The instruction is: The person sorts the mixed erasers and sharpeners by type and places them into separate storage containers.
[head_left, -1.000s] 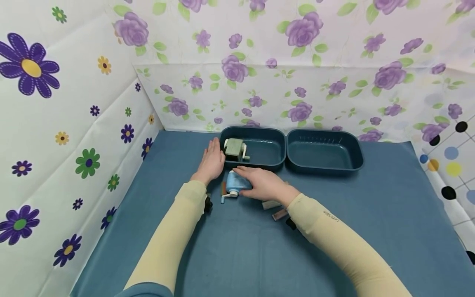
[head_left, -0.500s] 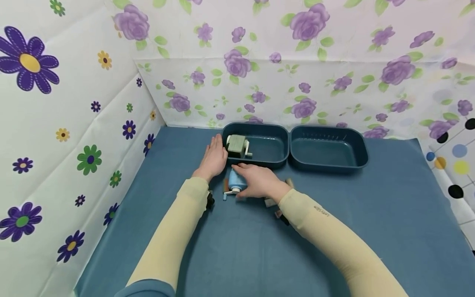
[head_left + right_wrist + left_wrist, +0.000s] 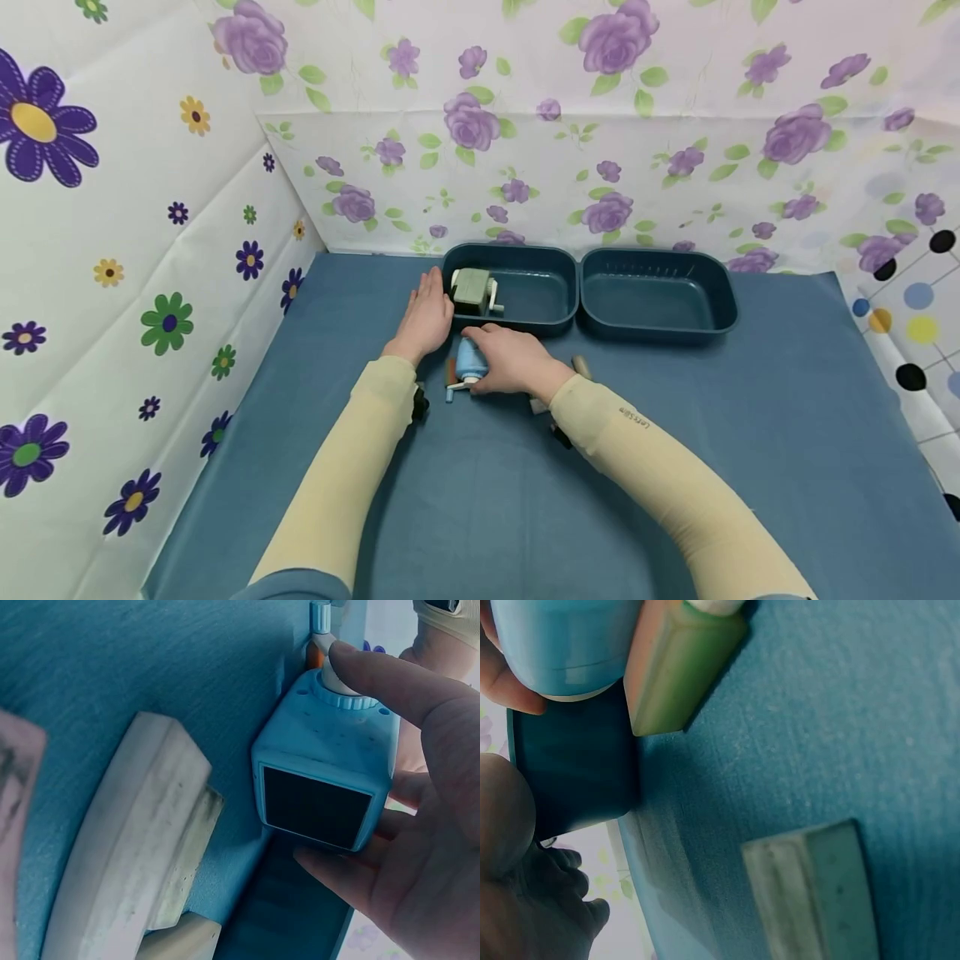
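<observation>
Right hand [image 3: 512, 358] shifted; sharpener [image 3: 469, 360] window [image 3: 318, 806] right-wrist-only.

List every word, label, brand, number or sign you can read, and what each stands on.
"LetsSlim", my best reading of tiny print: right sleeve.
Dark marks, too blurred to read: pink block.
None legible: blue sharpener, green sharpener.

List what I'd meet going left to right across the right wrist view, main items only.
Pink block → pale grey block → blue crank sharpener → right hand, which holds the sharpener and partly overlaps it.
</observation>
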The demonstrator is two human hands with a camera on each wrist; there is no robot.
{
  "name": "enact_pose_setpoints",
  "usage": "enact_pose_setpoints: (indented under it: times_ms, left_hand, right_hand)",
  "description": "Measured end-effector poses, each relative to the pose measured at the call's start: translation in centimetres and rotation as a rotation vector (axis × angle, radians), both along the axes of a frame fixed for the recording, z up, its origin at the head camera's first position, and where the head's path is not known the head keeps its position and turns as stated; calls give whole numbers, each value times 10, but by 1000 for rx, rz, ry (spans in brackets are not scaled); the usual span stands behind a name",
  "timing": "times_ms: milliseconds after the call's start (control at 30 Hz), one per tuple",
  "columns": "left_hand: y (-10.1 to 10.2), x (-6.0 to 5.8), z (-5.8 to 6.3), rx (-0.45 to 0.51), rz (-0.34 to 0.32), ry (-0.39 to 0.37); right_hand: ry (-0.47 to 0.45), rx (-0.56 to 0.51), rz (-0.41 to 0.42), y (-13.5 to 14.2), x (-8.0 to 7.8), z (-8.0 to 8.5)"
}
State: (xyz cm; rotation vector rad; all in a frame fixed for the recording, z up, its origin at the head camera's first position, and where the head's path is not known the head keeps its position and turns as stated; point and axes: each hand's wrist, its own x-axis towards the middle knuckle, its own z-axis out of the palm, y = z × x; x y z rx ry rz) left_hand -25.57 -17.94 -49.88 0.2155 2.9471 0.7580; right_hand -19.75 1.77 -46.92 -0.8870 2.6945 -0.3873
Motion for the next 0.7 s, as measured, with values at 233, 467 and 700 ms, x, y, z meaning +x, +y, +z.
enact_pose_setpoints:
  times_ms: [233, 467, 700]
  left_hand:
    - [2, 4, -5, -16, -14, -18]
    - [2, 4, -2, -6, 0, 0]
    - [1, 2, 2, -4, -1, 6]
  right_hand:
    - [-11, 17, -7, 2, 4, -7]
    - [24, -17, 16, 1, 1, -9]
    - [30, -19, 22, 4, -1, -7]
